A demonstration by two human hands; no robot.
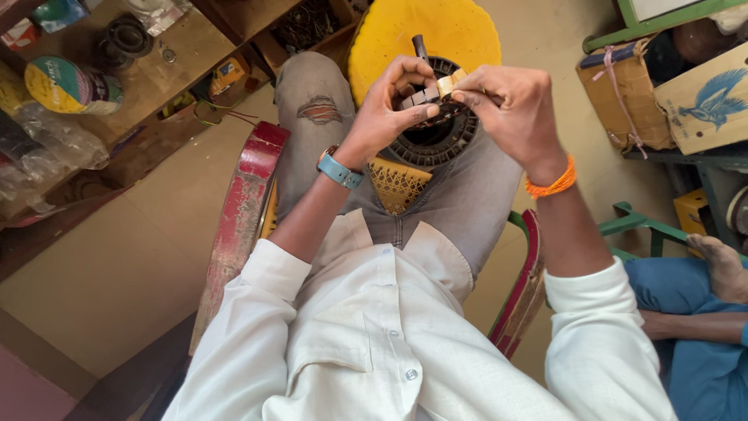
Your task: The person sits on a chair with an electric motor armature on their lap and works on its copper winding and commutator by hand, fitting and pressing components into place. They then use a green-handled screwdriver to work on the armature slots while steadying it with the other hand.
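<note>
While both hands work close together above the lap, risk sits mostly in the small pale strips (432, 90) pinched at the top edge of the dark slotted motor ring (436, 132). Left hand (393, 109) closed on the strips from the left side, thumb and forefinger pressed tight; right hand (510, 105) closed too, fingertips (461, 97) nipping the end of the same strips. Ring resting on the thighs, leaning toward the yellow stool seat (425, 31), with a dark shaft (419, 45) poking up behind it. No clamp or support visible under the ring, so likely to roll or tip off the knees toward the floor if either grip loosens or the legs shift. Strips thin and stiff-looking: probably easy to crease, tear or push in crooked, and the windings beneath possibly scraped by a hard shove. Fingertips close to the slot edges, so a slip could nick skin. Red chair arm (245, 203) close by the left elbow, a possible snag. Bare foot (721, 265) of another person resting well apart, near the right edge.
</note>
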